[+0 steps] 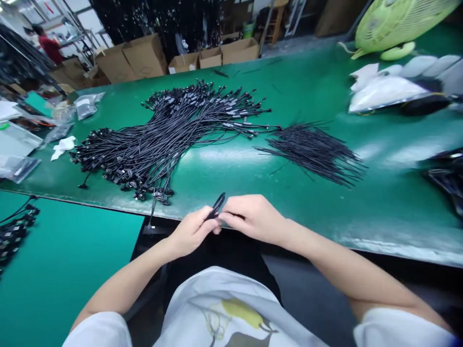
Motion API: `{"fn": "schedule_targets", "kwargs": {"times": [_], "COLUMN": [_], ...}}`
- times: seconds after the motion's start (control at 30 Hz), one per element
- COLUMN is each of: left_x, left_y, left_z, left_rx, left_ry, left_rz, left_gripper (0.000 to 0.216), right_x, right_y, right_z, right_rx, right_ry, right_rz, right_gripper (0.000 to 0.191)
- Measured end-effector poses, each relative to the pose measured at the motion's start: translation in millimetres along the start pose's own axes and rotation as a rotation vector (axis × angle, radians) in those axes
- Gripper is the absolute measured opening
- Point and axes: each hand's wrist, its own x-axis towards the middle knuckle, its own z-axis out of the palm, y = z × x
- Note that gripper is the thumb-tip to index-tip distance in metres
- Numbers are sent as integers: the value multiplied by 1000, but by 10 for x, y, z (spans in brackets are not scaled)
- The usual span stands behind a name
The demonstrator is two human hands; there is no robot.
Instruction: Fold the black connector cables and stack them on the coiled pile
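Black cable point(217, 206), looped, is at the near edge of the green table point(307, 217); left hand point(193, 232) pinches it. Right hand point(255, 219) has fingertips close beside; what they grip, I cannot tell. I would hold this loop firm, pulling gently.

Solid green on the table point(224, 166), with whitish glare patches. Brighter teal green on the mat point(72, 260) at lower left. Black on the looped cord point(217, 203), the heap of cables point(155, 135) and the pile of thin strips point(314, 149); grey on the labels point(237, 114) among the cables. White on the shirt point(191, 308), with a yellow and grey-brown plant print. Yellow-green on the fan point(401, 24). Plain brown on the cardboard boxes point(144, 55).
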Motion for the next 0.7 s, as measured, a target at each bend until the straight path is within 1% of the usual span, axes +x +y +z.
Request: {"fn": "schedule_targets", "kwargs": {"times": [0.07, 0.1, 0.17, 0.23, 0.3, 0.33, 0.37, 0.43, 0.47, 0.53, 0.6, 0.63, 0.7], "left_x": [37, 64, 118, 156, 166, 163, 157, 136, 123, 95, 71, 62, 54], "left_y": [-5, -8, -21, -55, -111, -144, -178, -241, -271, -324, -364, -376, -380], "left_z": [20, 32, 75, 146, 232, 272, 305, 351, 364, 378, 374, 362, 314], "left_rx": [-234, -366, -575, -684, -753, -782, -803, -804, -773, -653, -498, -418, -272], "left_ry": [40, 71, 115, 118, 112, 134, 175, 266, 286, 241, 155, 123, 88], "left_rz": [-17, -21, -43, -122, -215, -239, -239, -190, -161, -115, -71, -54, -37], "left_gripper": [27, 28, 32, 38, 44, 45, 46, 45, 44, 43, 43, 43, 44], "right_x": [47, 61, 71, 69, 64, 63, 63, 66, 68, 69, 64, 57, 37], "right_y": [85, 122, 174, 197, 199, 194, 186, 158, 137, 79, 8, -29, -96], "right_z": [61, 118, 266, 419, 524, 550, 560, 546, 534, 526, 559, 589, 653], "right_rx": [126, 201, 420, 680, 892, 982, 1072, 1251, 1321, 1384, 1331, 1255, 1070], "right_ry": [202, 274, 312, 340, 443, 491, 500, 432, 401, 384, 466, 526, 626], "right_rz": [135, 210, 370, 495, 579, 601, 613, 633, 641, 660, 671, 657, 580], "right_gripper": [22, 24, 30, 36, 40, 40, 40, 42, 43, 44, 44, 44, 43]}}
